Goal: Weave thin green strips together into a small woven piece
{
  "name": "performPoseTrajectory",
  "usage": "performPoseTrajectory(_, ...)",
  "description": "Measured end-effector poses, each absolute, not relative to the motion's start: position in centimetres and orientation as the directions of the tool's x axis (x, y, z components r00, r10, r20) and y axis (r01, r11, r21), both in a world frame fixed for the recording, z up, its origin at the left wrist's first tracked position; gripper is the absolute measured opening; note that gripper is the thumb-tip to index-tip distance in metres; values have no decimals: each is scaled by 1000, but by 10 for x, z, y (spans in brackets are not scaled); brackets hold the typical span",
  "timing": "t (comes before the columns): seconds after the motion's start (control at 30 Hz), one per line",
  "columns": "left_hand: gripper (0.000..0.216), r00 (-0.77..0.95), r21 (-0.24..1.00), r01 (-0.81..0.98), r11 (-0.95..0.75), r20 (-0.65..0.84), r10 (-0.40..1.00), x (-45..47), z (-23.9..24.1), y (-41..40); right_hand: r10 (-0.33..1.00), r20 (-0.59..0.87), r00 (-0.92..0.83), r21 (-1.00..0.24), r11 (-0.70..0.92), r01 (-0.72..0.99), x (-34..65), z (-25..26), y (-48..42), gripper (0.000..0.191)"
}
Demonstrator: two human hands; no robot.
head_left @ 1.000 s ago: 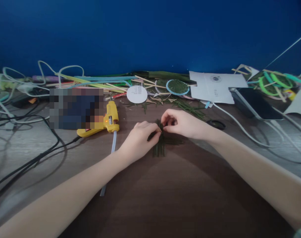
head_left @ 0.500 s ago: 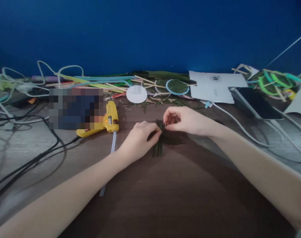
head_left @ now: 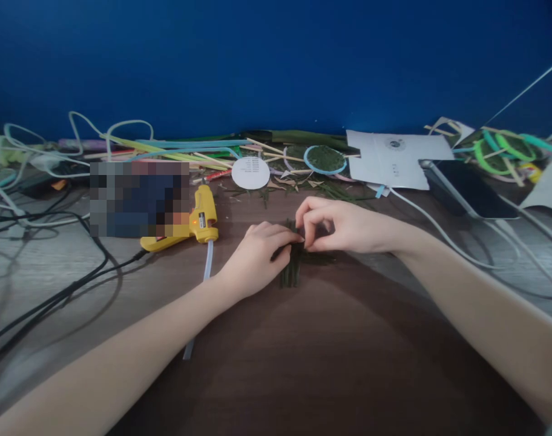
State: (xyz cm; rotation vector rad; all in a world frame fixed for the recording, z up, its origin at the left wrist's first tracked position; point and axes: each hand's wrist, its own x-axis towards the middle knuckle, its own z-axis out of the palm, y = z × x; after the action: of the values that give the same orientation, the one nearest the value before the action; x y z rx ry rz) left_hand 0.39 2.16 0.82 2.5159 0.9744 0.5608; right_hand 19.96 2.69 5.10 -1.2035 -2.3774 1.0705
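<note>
The dark green stalks (head_left: pixel 290 275) look dry, fibrous and matt against the smooth, dull brown, wood-like bench (head_left: pixel 303 351). At left, the glue gun (head_left: pixel 207 209) is yellow plastic with a slight sheen, its glue stick (head_left: pixel 209 257) smooth and translucent. Far off, a round card (head_left: pixel 250 173) is matt white paper; at right, the smartphone (head_left: pixel 478 189) has a glossy, glass-like screen.

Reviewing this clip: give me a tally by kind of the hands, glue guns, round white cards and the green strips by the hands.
Left hand and right hand: 2
Glue gun: 1
Round white card: 1
Green strips: too bunched to count
Total, strips excluded: 4
</note>
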Motion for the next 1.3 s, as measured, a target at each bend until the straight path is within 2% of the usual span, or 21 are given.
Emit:
performPoseTrajectory(0.17,17,650,493,572,-656,215,729,4,10,20,810,-109,-577,-721,335,607,199,50,28,4)
performPoseTrajectory(0.33,17,679,480,550,-684,219,700,4,9,21,829,-180,-529,-714,260,650,199,48,28,5)
performPoseTrajectory(0.7,20,686,458,539,-707,248,684,2,6,22,828,-166,-535,-730,262,632,194,48,27,14)
performPoseTrajectory(0.87,19,678,486,535,-691,242,694,2,7,22,851,-136,-507,-752,245,613,195,44,27,14)
performPoseTrajectory(1.07,16,661,516,542,-663,224,716,2,8,22,856,-206,-474,-844,90,528,194,44,27,14)
performPoseTrajectory(1.3,18,656,517,559,-649,203,727,2,9,21,894,-259,-367,-829,-11,559,192,44,28,9)
